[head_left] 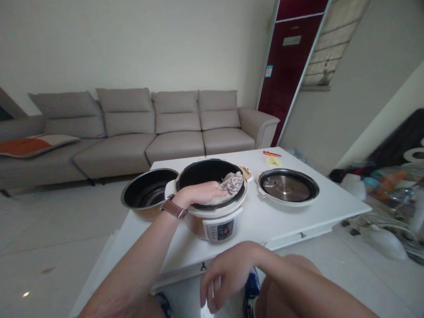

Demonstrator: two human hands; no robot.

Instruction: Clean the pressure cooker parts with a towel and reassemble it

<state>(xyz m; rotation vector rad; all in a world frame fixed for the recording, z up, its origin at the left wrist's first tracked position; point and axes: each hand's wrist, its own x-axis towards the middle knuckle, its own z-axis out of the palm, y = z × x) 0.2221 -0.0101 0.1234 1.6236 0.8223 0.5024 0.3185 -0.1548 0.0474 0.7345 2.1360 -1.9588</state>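
My left hand (202, 193), with a brown-strapped watch (174, 207) on the wrist, is closed on a grey-and-white patterned cloth (232, 184). It presses the cloth along the inner right front of the open electric pressure cooker (222, 227); the fingertips are partly hidden by the cloth. Below the table's front edge hangs my right hand (228, 274), relaxed, fingers drooping and apart, holding nothing. Left of the cooker stands a dark inner pot (132, 204). The cooker's round lid (288, 187) lies upside down to the right, its metal inside facing up.
All this stands on a white table (258, 238) with drawers. An orange tool (272, 154) and a yellowish scrap (274, 162) lie near its far right corner. Behind is a grey sofa (175, 145). Assorted items and a white bowl-like cover (386, 243) crowd the floor at right.
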